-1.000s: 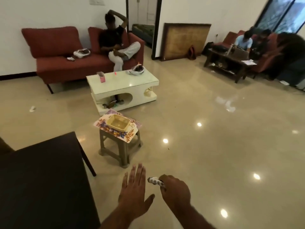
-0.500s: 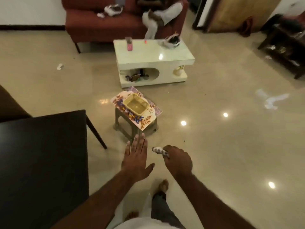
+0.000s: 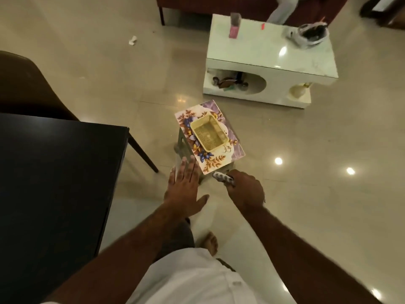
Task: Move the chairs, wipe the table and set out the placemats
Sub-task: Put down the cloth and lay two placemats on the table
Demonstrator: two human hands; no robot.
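A stack of floral placemats [image 3: 215, 160] lies on a small stool [image 3: 182, 145] straight ahead, with a yellow plastic basket [image 3: 208, 132] on top. My left hand [image 3: 186, 189] is flat with straight fingers, its fingertips at the stool's near left corner. My right hand [image 3: 244, 189] grips a rolled patterned cloth [image 3: 222, 177], whose tip is at the near edge of the placemats. The dark dining table [image 3: 54, 183] fills the left side. A brown chair [image 3: 28, 88] stands behind it at far left.
A white coffee table [image 3: 271, 62] with a pink item [image 3: 234, 29] and a headset [image 3: 311, 35] stands beyond the stool. A red sofa [image 3: 219, 3] with a seated person's leg is at the top. My bare foot [image 3: 211, 242] stands on the glossy floor.
My view has tilted down and moved closer to the stool. Both hands have come forward to the stool's near edge, the right one still gripping the rolled cloth.
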